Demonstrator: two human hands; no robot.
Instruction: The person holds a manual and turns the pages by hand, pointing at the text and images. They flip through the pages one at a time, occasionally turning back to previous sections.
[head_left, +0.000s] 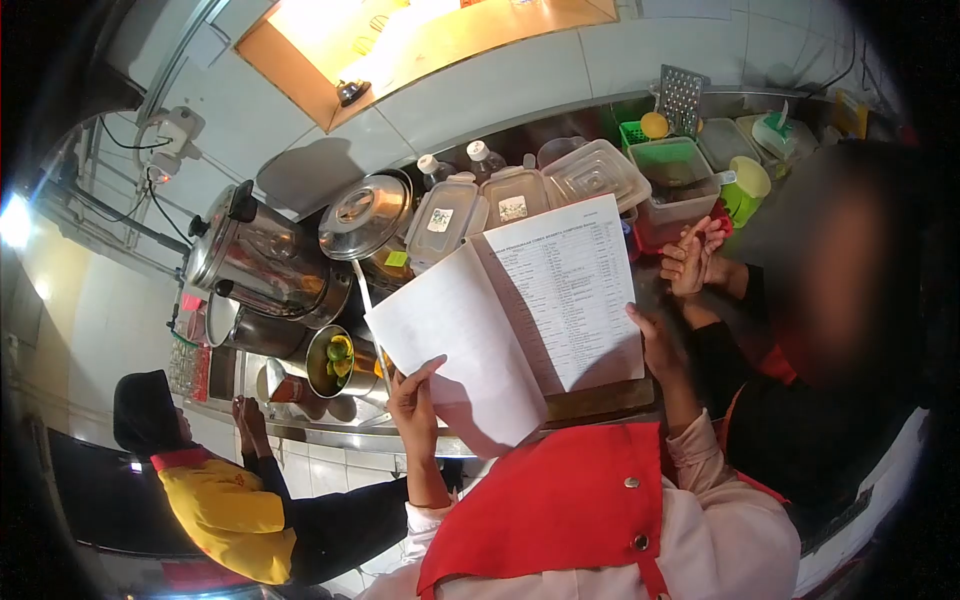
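A stack of printed sheets, open like a booklet, is held up in front of me over the counter. Its right page carries a typed list in columns, too small to read. The left page is folded over and looks blank. My left hand grips the left page near its lower edge, thumb on top. At the right edge, my right hand pinches the printed page, with most of its fingers behind the paper.
Lidded plastic containers and a steel pot stand behind the papers. Left are a large steel urn and a pot with green and yellow fruit peels. A co-worker's hands are close on my right; another person stands left.
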